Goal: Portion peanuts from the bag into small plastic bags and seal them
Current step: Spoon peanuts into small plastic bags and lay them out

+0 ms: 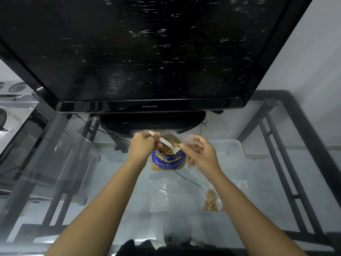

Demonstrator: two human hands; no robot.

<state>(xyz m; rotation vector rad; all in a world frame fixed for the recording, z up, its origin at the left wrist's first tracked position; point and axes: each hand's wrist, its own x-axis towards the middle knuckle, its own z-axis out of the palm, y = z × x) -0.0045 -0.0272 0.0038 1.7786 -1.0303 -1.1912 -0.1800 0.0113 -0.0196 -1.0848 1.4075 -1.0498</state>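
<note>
Both hands are engaged. The left hand [143,145] is closed around the handle of a white plastic spoon [167,143]. The right hand [200,155] pinches a partly filled small bag [191,160] by its upper edge, fingers curled on the film.

Glass desk [258,172]: smooth and hard, so thin plastic is likely to slide on it.

Television [147,52]: occupies the far edge and plays no part in the work.

Peanut bag [168,161]: stands open at mid-desk toward the far edge, just before the television's base and between the two hands. It is judged a soft pouch, weighted by its contents yet liable to tip if nudged. The best hold is the side wall below the mouth.

Small bags: the held one hangs just right of the peanut bag, touching or nearly so. An empty bag [159,194] lies flat toward the near edge, and a filled bag [210,200] lies to its right. All are judged limp, light and slippery, best pinched at the rim with the mouth kept open. The closure type cannot be made out.

Spoon: the bowl is loaded with peanuts [174,144] over the pouch mouth. It is judged rigid, light and shallow, so loose nuts may roll off if it is tilted in transfer.
</note>
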